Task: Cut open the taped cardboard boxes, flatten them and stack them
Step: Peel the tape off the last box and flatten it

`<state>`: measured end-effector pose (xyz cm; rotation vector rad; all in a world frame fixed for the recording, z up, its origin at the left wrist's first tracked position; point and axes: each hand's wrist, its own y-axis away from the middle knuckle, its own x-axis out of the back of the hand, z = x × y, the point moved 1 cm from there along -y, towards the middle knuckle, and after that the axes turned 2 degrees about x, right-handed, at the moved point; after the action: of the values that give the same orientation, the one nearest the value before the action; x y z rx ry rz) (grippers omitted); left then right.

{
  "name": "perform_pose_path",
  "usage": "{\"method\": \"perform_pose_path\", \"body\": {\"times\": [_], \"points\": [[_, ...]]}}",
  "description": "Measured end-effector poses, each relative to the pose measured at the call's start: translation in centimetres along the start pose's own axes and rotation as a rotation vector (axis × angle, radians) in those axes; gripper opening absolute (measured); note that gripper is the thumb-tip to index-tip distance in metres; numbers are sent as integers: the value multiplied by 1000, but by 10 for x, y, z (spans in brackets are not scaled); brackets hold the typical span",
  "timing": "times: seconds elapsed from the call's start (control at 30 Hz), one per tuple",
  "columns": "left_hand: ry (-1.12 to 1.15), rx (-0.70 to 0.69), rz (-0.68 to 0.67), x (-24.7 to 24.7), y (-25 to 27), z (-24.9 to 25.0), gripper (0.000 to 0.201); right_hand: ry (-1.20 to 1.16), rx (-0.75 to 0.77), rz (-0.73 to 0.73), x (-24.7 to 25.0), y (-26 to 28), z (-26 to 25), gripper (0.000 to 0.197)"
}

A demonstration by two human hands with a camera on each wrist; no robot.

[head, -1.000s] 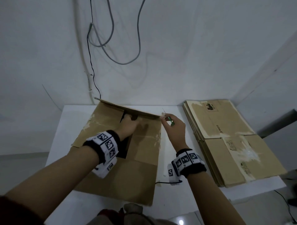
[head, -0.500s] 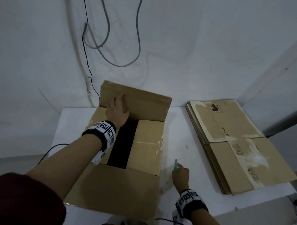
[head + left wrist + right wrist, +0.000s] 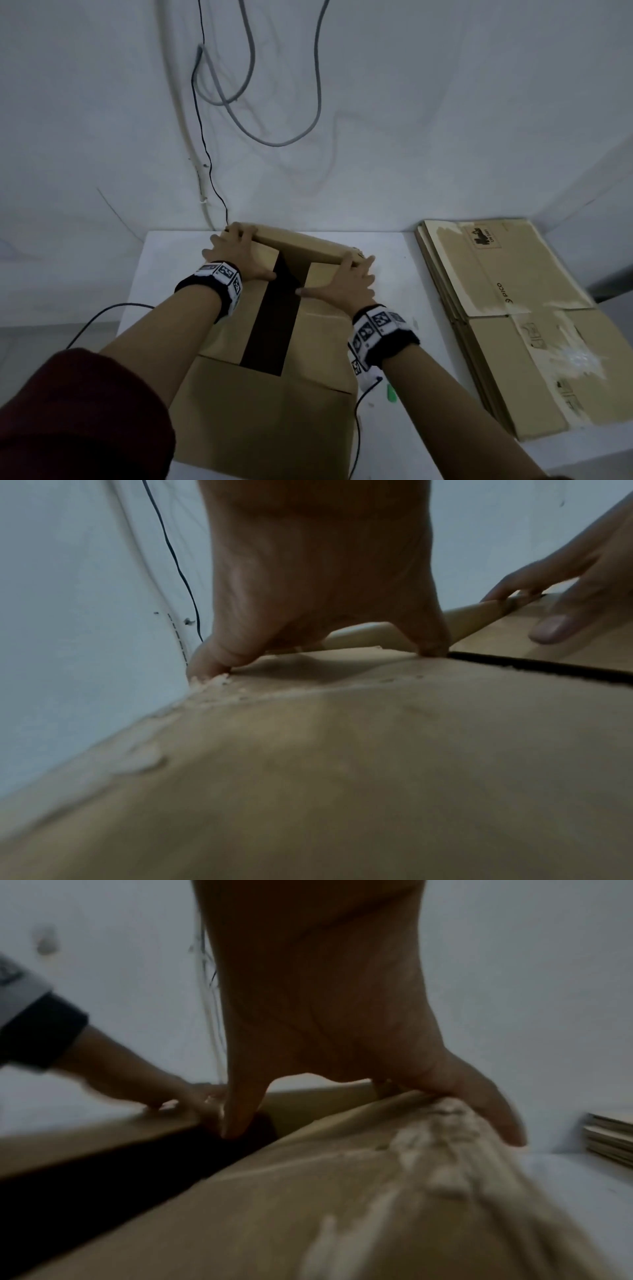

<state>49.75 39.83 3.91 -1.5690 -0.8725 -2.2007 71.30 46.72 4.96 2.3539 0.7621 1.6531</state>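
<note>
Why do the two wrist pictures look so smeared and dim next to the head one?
Head view: dim, even light, sharp enough to read the print on the flattened stack. Left wrist view: the box fills the frame up close, soft. Right wrist view: darkest, with the left hand and torn tape residue streaked by motion.

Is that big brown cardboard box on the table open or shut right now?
Open. The brown cardboard box shows a dark gap between its top flaps, and both hands, left and right, grip its far flap.
</note>
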Motion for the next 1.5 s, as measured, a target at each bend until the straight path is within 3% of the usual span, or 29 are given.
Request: {"method": "perform_pose_path", "body": {"times": [0.1, 0.3, 0.37, 0.47, 0.53, 0.57, 0.63, 0.7, 0.77, 0.87, 0.9, 0.97, 1.07, 1.13, 1.2, 1.3, 1.4, 1.5], "points": [[68, 22, -29, 6, 2, -2, 107, 173, -90, 8, -15, -4, -8, 162], [346, 30, -159, 28, 21, -22, 111, 42, 3, -29, -5, -3, -12, 145], [648, 23, -214, 39, 33, -36, 100, -181, 83, -79, 15, 6, -4, 128], [1217, 89, -242, 60, 59, -75, 44, -551, 282, -152, 50, 29, 29, 74], [1308, 129, -163, 74, 78, -110, 40, -760, 317, -68, 71, 42, 60, 35], [1253, 141, -108, 78, 83, -126, 36, -833, 293, -22, 78, 46, 76, 30], [966, 133, 20, 78, 86, -161, 37, -833, 219, 75, 86, 49, 108, 38], [638, 126, 111, 68, 92, -185, 60, -656, 156, 191, 82, 51, 135, 71], [315, 137, 201, 44, 100, -196, 76, -416, 140, 288, 63, 60, 147, 91], [51, -58, 375, 7, 117, -185, 51, -81, 328, 417, 17, 80, 140, 69], [48, -148, 373, -4, 123, -178, 43, -31, 441, 418, 4, 87, 137, 59], [174, -229, 298, -20, 130, -163, 54, -6, 655, 362, -17, 96, 134, 53], [468, -96, 165, -34, 134, -145, 61, -228, 576, 235, -31, 110, 136, 43], [534, -79, 85, -44, 135, -135, 67, -302, 551, 149, -36, 119, 136, 41], [707, -82, 43, -51, 135, -129, 57, -309, 558, 30, -40, 125, 137, 50], [876, -35, 8, -53, 136, -126, 47, -128, 555, -52, -39, 132, 134, 80], [950, -17, -6, -51, 137, -125, 46, 61, 554, -44, -36, 132, 133, 99], [968, -8, 21, -48, 139, -123, 45, 391, 665, 106, -35, 130, 125, 84]]}}
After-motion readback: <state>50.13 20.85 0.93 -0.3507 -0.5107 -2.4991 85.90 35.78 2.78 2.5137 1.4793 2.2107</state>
